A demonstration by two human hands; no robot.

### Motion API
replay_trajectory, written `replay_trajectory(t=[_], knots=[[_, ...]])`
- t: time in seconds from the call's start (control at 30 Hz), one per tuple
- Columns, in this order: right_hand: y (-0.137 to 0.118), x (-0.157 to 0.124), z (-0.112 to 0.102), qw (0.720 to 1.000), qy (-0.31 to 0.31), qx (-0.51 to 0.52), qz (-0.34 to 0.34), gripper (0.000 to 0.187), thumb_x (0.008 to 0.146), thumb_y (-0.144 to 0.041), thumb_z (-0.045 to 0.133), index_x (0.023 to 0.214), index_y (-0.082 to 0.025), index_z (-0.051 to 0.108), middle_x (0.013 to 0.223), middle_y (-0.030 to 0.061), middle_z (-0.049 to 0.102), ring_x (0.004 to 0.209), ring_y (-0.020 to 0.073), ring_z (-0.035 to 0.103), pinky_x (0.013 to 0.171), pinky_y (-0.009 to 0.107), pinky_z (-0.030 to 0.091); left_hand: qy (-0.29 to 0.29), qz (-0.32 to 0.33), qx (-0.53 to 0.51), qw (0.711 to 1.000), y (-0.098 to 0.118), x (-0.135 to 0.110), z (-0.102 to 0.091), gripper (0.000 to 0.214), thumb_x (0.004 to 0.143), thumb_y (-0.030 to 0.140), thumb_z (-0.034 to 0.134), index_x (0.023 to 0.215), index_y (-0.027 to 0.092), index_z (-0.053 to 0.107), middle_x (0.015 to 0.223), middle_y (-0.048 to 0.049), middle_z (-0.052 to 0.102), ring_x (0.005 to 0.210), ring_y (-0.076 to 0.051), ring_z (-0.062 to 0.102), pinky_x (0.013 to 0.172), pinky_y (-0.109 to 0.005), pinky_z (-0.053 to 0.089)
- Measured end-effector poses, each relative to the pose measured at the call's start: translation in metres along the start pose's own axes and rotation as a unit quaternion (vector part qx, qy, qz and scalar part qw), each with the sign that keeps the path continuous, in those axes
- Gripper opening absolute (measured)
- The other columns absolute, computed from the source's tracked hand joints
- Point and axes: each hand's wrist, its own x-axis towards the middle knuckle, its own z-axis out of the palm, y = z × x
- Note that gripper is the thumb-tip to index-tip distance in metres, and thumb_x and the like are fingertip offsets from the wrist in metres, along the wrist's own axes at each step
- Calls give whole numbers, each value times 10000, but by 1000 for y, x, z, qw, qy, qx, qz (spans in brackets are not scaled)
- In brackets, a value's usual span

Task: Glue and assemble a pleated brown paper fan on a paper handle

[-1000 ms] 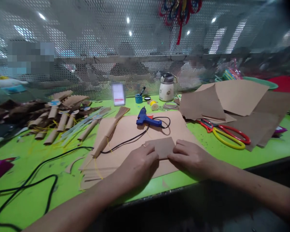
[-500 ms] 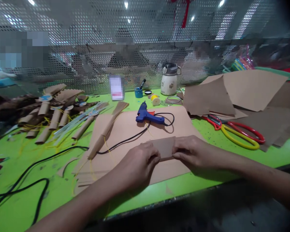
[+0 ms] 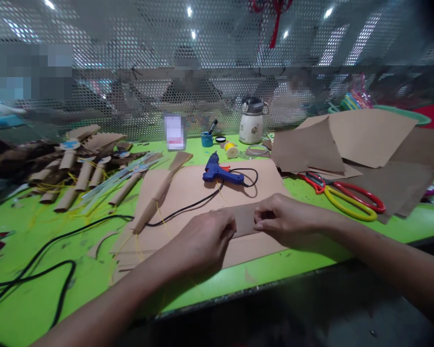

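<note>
A small piece of brown kraft paper (image 3: 244, 220) lies between my hands, over larger tan kraft sheets (image 3: 264, 180). My left hand (image 3: 208, 238) pinches its left end, with the fingers closed and covering that edge. On the other end, my right hand (image 3: 284, 219) has thumb and forefinger pressed together at the paper's right side. Just beyond the hands a blue glue gun (image 3: 222, 172) rests on the large sheets, its black cord trailing left. Left of it lies a rolled paper broom shape (image 3: 157, 200) with a fanned top and yellow thread.
Several paper rolls (image 3: 83, 176) with yellow threads and clear glue sticks (image 3: 119, 176) are piled at left. Red-and-yellow-handled scissors (image 3: 350, 197) and stacked brown sheets (image 3: 369, 140) lie at right. Behind stand a bottle (image 3: 251, 123), a yellow thread spool (image 3: 231, 150) and a perforated metal screen (image 3: 137, 94).
The small paper's front edge, earlier turned up as a narrow strip, now looks flatter. My right hand has shifted slightly left and up; the left hand still grips its end.
</note>
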Motion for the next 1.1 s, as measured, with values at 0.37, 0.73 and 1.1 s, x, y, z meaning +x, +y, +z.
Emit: replay_trajectory(t=[0.37, 0.73, 1.1], knots=[[6, -7, 2, 998, -12, 66, -4, 136, 825, -233, 522, 748, -144, 588, 695, -3, 555, 634, 116, 475, 572, 218, 358, -9, 2, -21, 1000, -3, -2, -1, 222, 896, 240, 381, 821, 230, 590, 783, -9, 610, 674, -154, 505, 567, -247, 319], [9, -12, 7, 993, 32, 114, 9, 89, 800, -216, 575, 765, -141, 608, 710, 4, 586, 679, 129, 526, 620, 229, 397, 9, 69, -50, 996, -3, -2, 0, 252, 913, 237, 440, 983, 266, 680, 949, -13, 667, 793, -150, 569, 681, -247, 390], [5, -13, 8, 994, 69, 88, 1, 72, 773, -185, 615, 718, -149, 586, 728, -6, 564, 675, 117, 512, 595, 217, 381, 42, 115, 8, 992, -5, -6, 4, 262, 920, 255, 465, 1023, 295, 703, 829, -24, 620, 702, -125, 551, 607, -232, 365]])
